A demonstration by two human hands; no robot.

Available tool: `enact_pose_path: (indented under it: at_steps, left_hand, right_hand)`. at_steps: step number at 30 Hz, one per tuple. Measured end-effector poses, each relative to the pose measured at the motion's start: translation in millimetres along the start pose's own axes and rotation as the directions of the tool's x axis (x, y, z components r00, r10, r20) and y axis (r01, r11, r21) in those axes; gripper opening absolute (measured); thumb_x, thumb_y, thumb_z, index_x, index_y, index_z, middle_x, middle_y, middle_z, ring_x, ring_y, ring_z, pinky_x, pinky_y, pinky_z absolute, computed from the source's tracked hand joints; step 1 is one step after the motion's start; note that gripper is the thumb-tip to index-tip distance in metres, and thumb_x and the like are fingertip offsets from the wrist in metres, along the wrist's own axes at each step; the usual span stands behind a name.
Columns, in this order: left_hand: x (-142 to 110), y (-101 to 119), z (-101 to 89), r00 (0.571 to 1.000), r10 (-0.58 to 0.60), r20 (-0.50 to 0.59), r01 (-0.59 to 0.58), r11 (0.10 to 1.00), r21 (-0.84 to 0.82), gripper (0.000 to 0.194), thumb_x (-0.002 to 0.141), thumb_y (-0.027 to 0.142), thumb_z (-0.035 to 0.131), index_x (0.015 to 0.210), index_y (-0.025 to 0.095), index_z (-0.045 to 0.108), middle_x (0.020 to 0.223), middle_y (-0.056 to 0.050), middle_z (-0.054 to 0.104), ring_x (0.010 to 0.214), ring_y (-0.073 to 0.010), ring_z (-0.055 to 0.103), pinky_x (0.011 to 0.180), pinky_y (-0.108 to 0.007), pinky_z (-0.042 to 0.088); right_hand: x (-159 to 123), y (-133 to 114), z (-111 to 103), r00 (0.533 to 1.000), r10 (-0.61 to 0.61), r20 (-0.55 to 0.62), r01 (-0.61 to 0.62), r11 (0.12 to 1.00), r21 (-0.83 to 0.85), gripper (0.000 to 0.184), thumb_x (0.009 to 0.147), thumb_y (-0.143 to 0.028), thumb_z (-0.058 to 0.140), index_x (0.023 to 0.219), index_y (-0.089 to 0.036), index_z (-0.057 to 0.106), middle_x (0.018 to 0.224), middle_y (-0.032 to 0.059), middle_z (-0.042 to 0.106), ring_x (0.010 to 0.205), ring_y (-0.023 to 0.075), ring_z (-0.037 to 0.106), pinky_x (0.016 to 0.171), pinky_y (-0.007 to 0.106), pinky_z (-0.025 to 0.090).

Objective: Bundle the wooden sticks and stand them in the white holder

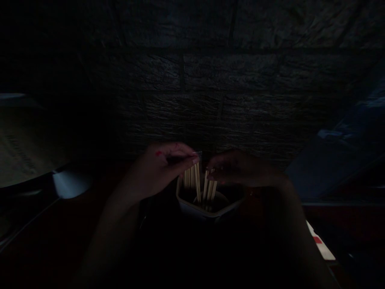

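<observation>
In dim light, several thin pale wooden sticks, chopsticks by their look [191,178], stand upright in a many-sided container [210,214] with a light rim. My left hand [164,164] comes from the left, thumb and forefinger pinched on the top of a chopstick, where a bit of clear plastic catches the light. Opposite it, my right hand [240,166] has its fingers closed at the tops of a second bunch of chopsticks [210,188], leaning slightly in the same container. A round rim shows inside the container. Shadow hides its lower part and the right fingertips.
A rough stone-block wall [210,72] rises close behind the container. On the left stand a printed brownish bag or box [21,148] and a whitish object [70,184]. A bluish panel [321,160] slants at the right, near a white and red item [320,243].
</observation>
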State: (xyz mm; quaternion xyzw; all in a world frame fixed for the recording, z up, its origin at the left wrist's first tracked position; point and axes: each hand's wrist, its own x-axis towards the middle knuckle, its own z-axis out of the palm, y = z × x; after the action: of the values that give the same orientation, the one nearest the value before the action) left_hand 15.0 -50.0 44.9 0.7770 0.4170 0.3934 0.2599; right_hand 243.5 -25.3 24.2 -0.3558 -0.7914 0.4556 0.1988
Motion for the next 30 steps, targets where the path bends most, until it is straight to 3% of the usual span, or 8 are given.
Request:
enact_pose_path:
  at_steps: [4,9,13,17,22,26,30]
  left_hand:
    - [0.9,-3.6,7.2,1.000,0.012,0.016,-0.012,1.000,-0.017,0.016,0.083,0.029,0.065,0.089,0.017,0.072,0.085,-0.002,0.075,0.065,-0.0114,0.067,0.058,-0.018,0.052]
    - [0.2,-2.8,10.0,1.000,0.026,-0.008,-0.026,1.000,-0.002,0.013,0.082,0.028,0.065,0.086,0.018,0.073,0.084,-0.002,0.076,0.078,-0.0155,0.070,0.070,-0.022,0.056]
    - [0.9,-3.2,15.9,0.999,0.048,-0.010,-0.048,0.999,-0.002,0.015,0.083,0.029,0.065,0.088,0.017,0.073,0.090,-0.003,0.076,0.085,-0.0171,0.070,0.076,-0.024,0.056]
    - [2.8,-7.3,27.1,0.995,0.093,0.044,-0.092,0.996,-0.017,0.015,0.086,0.025,0.061,0.091,0.016,0.072,0.091,-0.003,0.076,0.085,-0.0156,0.069,0.076,-0.024,0.054]
    - [4.6,-14.9,36.9,0.986,0.098,0.134,-0.093,0.995,-0.046,0.015,0.087,0.027,0.060,0.091,0.018,0.071,0.089,-0.002,0.075,0.082,-0.0144,0.070,0.073,-0.023,0.053]
    - [4.8,-17.7,35.4,0.983,0.043,0.180,-0.032,0.997,-0.064,0.020,0.084,0.033,0.063,0.095,0.018,0.070,0.095,-0.005,0.075,0.088,-0.0191,0.070,0.076,-0.028,0.055]
    - [3.9,-15.1,19.3,0.988,0.001,0.154,0.011,0.997,-0.078,0.022,0.081,0.031,0.067,0.098,0.017,0.070,0.097,-0.005,0.075,0.088,-0.0189,0.071,0.074,-0.026,0.056]
  right_hand:
    - [-6.2,-1.0,-4.9,1.000,0.003,-0.015,-0.003,1.000,0.000,0.032,0.082,-0.043,0.065,0.100,-0.017,0.068,0.081,0.0012,0.064,0.070,0.0120,0.057,0.062,0.023,0.045]
    - [-16.9,-2.6,-12.2,0.997,0.035,-0.073,-0.037,0.999,-0.026,0.028,0.081,-0.043,0.066,0.098,-0.020,0.070,0.082,0.0011,0.068,0.071,0.0123,0.060,0.062,0.024,0.046]
    - [-20.6,-3.9,-13.8,0.997,0.056,-0.050,-0.058,0.998,-0.030,0.028,0.081,-0.042,0.066,0.098,-0.022,0.071,0.087,0.0028,0.070,0.074,0.0141,0.063,0.064,0.025,0.048]
    - [-17.2,-1.6,-12.2,0.999,0.037,0.015,-0.036,0.999,-0.022,0.029,0.082,-0.042,0.064,0.099,-0.020,0.070,0.088,0.0031,0.068,0.074,0.0131,0.061,0.063,0.025,0.048]
    - [-13.0,4.4,-12.9,0.999,0.051,0.004,-0.051,0.998,-0.020,0.030,0.081,-0.043,0.066,0.098,-0.019,0.070,0.080,0.0015,0.066,0.067,0.0106,0.058,0.057,0.022,0.045]
    - [-13.9,2.6,-13.5,0.999,0.038,0.014,-0.038,0.999,-0.006,0.028,0.080,-0.042,0.067,0.096,-0.019,0.070,0.084,0.0022,0.068,0.074,0.0128,0.062,0.063,0.024,0.048]
    - [-17.1,-5.2,-9.6,0.999,0.039,-0.029,-0.038,0.999,0.029,0.034,0.076,-0.038,0.072,0.105,-0.021,0.068,0.092,0.0035,0.070,0.086,0.0174,0.066,0.073,0.029,0.052]
